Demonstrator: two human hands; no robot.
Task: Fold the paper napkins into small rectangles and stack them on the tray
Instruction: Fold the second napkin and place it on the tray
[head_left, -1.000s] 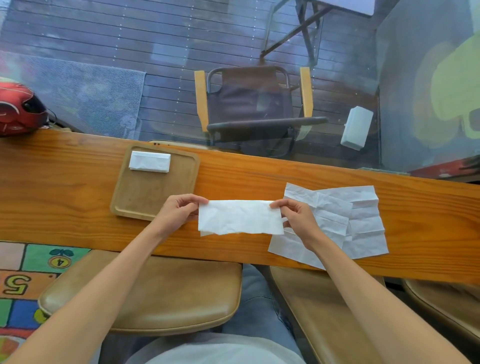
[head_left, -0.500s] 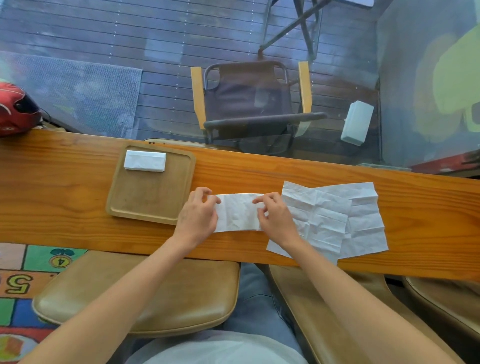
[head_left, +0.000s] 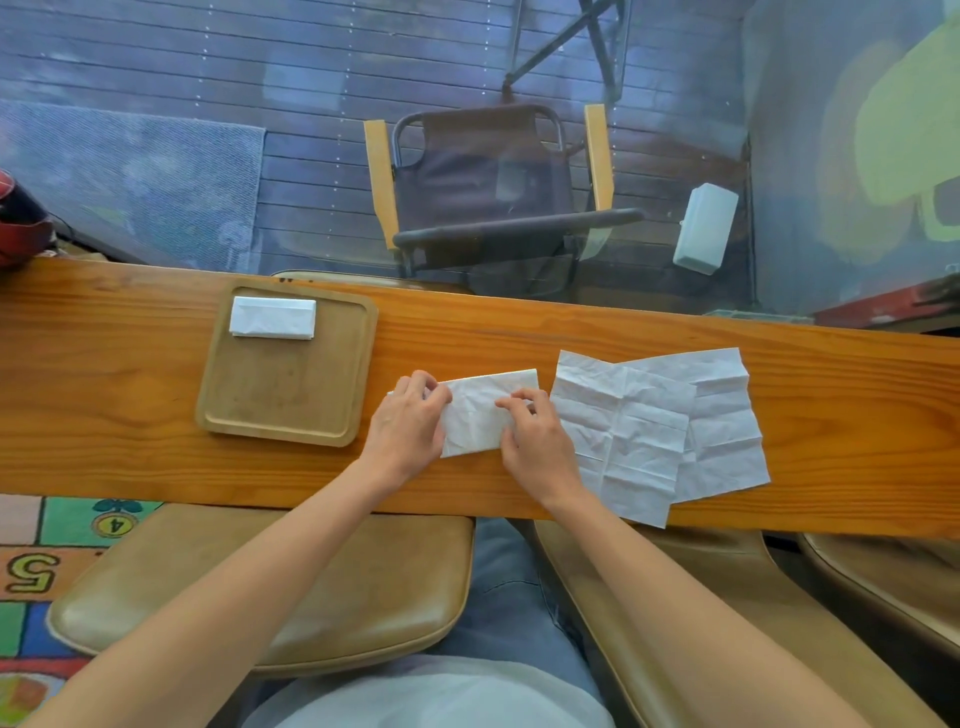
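Progress check, w/ the tray (head_left: 291, 410) as my ref point: one folded napkin (head_left: 272, 318) already sits on it, at the far left corner, so that one's done. I can't tell if it's a single piece or a couple stacked. The napkin I'm folding (head_left: 485, 413) lies on the desk (head_left: 130, 415) just right of the tray, approx halfway thru its folds by my guess; it's a chunky rectangle now, bigger than the one on the tray, so prob. one more fold needed. My left hand (head_left: 408, 423) has curled fingers pinching the napkin's left edge, nearest the tray. My right hand (head_left: 537, 439) presses down on its right part w/ bent fingers, fingertips on the paper; looks more like a pinch-and-press than a flat palm. Further right of the tray, past my right hand, the unfolded napkins (head_left: 670, 431) lie spread flat and overlapping, at least two sheets, not yet begun. So: one done, one in hand, two or more left, then stacking.
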